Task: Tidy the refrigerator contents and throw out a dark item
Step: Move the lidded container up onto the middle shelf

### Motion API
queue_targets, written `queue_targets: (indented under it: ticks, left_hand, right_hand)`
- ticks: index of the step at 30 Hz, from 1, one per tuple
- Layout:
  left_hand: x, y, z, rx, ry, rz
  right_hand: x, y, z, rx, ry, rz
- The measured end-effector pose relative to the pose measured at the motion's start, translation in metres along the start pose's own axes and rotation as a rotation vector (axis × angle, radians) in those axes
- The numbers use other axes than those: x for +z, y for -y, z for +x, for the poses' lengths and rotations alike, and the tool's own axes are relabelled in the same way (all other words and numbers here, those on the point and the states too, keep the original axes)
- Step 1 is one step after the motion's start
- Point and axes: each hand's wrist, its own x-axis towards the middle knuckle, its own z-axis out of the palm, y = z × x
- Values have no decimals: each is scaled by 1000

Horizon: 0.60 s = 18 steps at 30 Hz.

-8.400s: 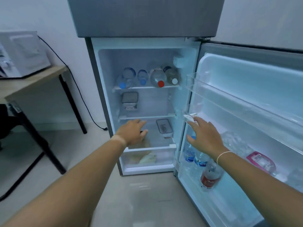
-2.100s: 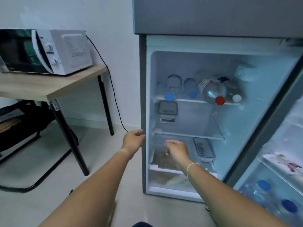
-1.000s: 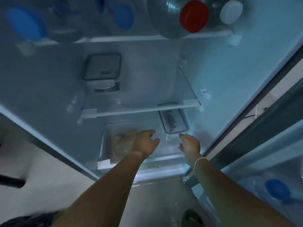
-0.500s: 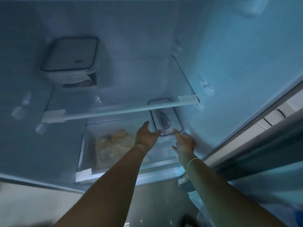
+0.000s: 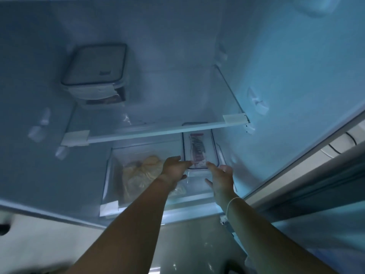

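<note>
No readable text inside the refrigerator [image 5: 296, 56]

We find printed marks in two places only, and we can read neither. A red and white wrapper [image 5: 198, 150] inside the clear lidded container [image 5: 214, 147] on the lower level carries lettering along its length, too blurred for us to make out. The grey lid of the square container [image 5: 94, 64] on the glass shelf [image 5: 158, 133] bears a small dark mark near its front corner, equally illegible.

Two bare forearms, no sleeves visible. Thin pale string bracelet [image 5: 229, 206] looped around right wrist. Left hand [image 5: 173, 170] and right hand [image 5: 222, 177] ungloved, no rings seen.
</note>
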Motion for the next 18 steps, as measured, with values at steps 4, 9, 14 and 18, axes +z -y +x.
queue_targets:
  ticks: [4,9,14,18]
  left_hand:
    - [-16,10,-16,-27,-11,-60]
    - [-35,13,-66,-23,-27,-84]
    - [-52,15,-122,-14,-38,-106]
    - [-65,17,-171,2,-5,-119]
  right_hand:
    - [1,-8,-26,27,69,48]
    - [-3,-10,-75,55,83,46]
    - [-13,-6,-132,40,87,23]
    - [-26,-4,-179,12,102,-6]
